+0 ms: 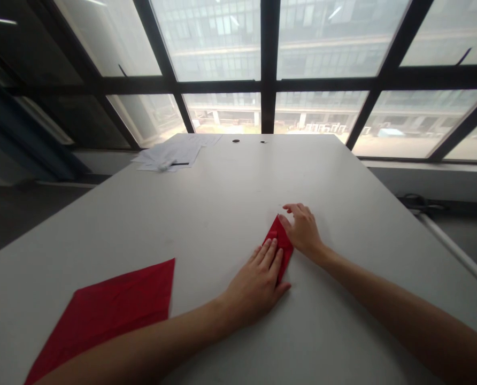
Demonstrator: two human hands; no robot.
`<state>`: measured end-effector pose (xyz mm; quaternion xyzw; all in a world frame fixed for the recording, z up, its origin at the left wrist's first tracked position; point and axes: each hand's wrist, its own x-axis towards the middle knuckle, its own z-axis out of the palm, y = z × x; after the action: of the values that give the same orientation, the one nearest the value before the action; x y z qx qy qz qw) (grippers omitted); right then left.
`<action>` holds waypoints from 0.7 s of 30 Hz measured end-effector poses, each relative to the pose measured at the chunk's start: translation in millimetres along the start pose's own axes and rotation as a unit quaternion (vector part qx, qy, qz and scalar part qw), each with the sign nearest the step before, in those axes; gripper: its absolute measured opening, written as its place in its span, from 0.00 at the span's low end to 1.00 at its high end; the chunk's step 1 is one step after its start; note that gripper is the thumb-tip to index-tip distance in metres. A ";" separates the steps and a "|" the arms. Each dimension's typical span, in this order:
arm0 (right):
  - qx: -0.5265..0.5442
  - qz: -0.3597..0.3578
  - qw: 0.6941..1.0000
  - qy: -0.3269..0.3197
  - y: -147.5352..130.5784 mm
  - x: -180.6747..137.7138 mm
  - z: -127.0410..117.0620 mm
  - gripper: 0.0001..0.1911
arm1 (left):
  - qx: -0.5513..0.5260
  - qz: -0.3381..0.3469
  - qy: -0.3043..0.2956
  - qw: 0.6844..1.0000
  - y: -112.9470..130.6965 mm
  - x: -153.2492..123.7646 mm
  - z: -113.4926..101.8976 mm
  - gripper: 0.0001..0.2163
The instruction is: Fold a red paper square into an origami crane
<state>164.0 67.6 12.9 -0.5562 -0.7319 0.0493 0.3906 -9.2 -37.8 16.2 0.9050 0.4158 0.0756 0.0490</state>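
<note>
A small folded red piece (285, 247), cloth or paper, lies on the white table with a pointed corner at its far end. My left hand (258, 280) rests flat on its near part, fingers outstretched and covering much of it. At the right of the far corner is my right hand (302, 230), its thumb touching or nearly touching the red edge and its fingers apart and slightly bent. To the left, a larger red sheet (122, 299) lies spread out, partly hidden under my left forearm.
The white table (230, 198) reaches to tall dark-framed windows (268, 64). Several white papers (170, 152) with a dark pen-like item (179, 163) lie at its far left. Two dark holes are near the far edge. A pale pipe (455, 248) runs beside the right edge.
</note>
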 end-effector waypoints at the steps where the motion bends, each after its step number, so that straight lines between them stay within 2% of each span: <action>1: 0.038 -0.009 0.999 0.019 0.3 2.2 -3.6 0.10 | -0.004 0.000 0.007 1.000 0.3 -0.4 0.1 0.32; 3: 0.096 -0.047 0.994 0.012 -0.7 4.2 -11.4 0.11 | -0.010 -0.001 0.015 1.000 0.9 -1.0 0.5 0.32; 5: 0.096 -0.102 0.989 -0.053 -2.1 2.6 -17.5 0.11 | -0.015 -0.002 0.013 1.000 1.3 -1.0 0.7 0.32; 7: 0.047 -0.140 0.981 -0.123 -2.2 -1.4 -19.9 0.11 | -0.019 -0.006 0.009 1.000 1.4 -0.7 1.0 0.33; 10: -0.014 -0.140 0.976 -0.166 0.1 -6.1 -17.6 0.11 | -0.032 -0.007 0.014 0.999 0.9 -0.7 2.2 0.34; 14: -0.018 -0.138 0.976 -0.168 2.4 -6.3 -13.6 0.11 | -0.050 0.011 0.036 0.998 -0.3 -1.9 4.8 0.33; 16: -0.022 -0.121 0.982 -0.143 2.0 -5.9 -13.7 0.12 | -0.053 0.015 0.042 0.998 -0.9 -2.3 5.9 0.32; 18: -0.023 -0.062 0.992 -0.111 1.4 -6.7 -14.2 0.13 | -0.057 0.009 0.042 0.997 -1.7 -2.1 6.5 0.32; 21: 0.004 0.030 0.991 -0.134 0.9 -9.6 -13.6 0.13 | -0.067 0.002 0.032 0.997 -3.4 -1.3 5.6 0.36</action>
<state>174.0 54.8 16.9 -0.5651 -0.7601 0.1379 0.2896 -11.6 -36.7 10.1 0.8976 0.4095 0.1321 0.0960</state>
